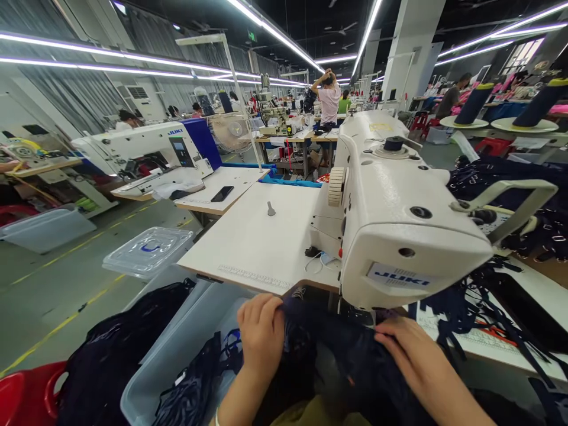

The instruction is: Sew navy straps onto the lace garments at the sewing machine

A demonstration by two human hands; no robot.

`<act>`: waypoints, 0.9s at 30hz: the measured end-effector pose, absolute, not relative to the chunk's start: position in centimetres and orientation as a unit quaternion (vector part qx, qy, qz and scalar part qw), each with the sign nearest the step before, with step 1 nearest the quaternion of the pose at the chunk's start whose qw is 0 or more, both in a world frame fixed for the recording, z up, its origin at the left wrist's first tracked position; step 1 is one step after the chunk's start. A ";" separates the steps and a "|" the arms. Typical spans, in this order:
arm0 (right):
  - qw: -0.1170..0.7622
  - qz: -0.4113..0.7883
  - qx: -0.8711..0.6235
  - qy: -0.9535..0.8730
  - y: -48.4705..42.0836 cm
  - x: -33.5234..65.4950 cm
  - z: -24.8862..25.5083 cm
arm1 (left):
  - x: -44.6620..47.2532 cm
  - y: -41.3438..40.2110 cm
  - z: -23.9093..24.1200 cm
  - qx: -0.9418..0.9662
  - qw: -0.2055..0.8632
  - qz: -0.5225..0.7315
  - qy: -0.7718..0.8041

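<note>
A dark navy piece of fabric [331, 325] stretches between my two hands, in front of a white JUKI sewing machine [399, 236]. My left hand [261, 325] is closed on its left end, just below the front edge of the white sewing table [248, 236]. Close to the machine's needle area, my right hand [406, 343] pinches the fabric's right part with thumb and fingers. The machine head hides part of the needle area. Below my hands the fabric merges with other dark cloth, so its lower outline is unclear.
A clear plastic bin [146, 378] with navy straps stands at lower left, beside a dark cloth pile [119, 337] and a red stool [31, 393]. Navy strips [470, 302] lie on the right table. A phone [222, 193] rests on the table behind; people work farther back.
</note>
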State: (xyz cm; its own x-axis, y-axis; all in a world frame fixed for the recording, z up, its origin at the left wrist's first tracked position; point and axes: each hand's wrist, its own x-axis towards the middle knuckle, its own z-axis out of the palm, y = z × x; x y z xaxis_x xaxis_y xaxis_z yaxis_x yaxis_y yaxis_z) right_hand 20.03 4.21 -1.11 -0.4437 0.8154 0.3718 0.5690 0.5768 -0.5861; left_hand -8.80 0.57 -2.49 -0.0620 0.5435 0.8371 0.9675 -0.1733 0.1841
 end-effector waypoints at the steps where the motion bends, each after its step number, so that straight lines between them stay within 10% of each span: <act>1: 0.336 0.120 -0.405 -0.842 4.5 18.8 -1.3 | -9.1 0.6 -2.6 -0.636 0.253 -0.412 -0.602; 7: 0.334 -0.098 -0.409 -0.843 4.8 16.2 -1.7 | -5.2 -0.3 -3.0 -0.834 0.270 -0.245 -0.413; 15: 0.351 0.369 -0.496 -0.703 5.3 17.9 -3.6 | -1.9 -0.9 -1.8 -0.884 0.205 -0.148 -0.392; 27: 0.319 0.311 -0.575 -0.686 6.9 17.8 -3.9 | -2.2 -0.6 -2.2 -0.864 0.160 -0.185 -0.441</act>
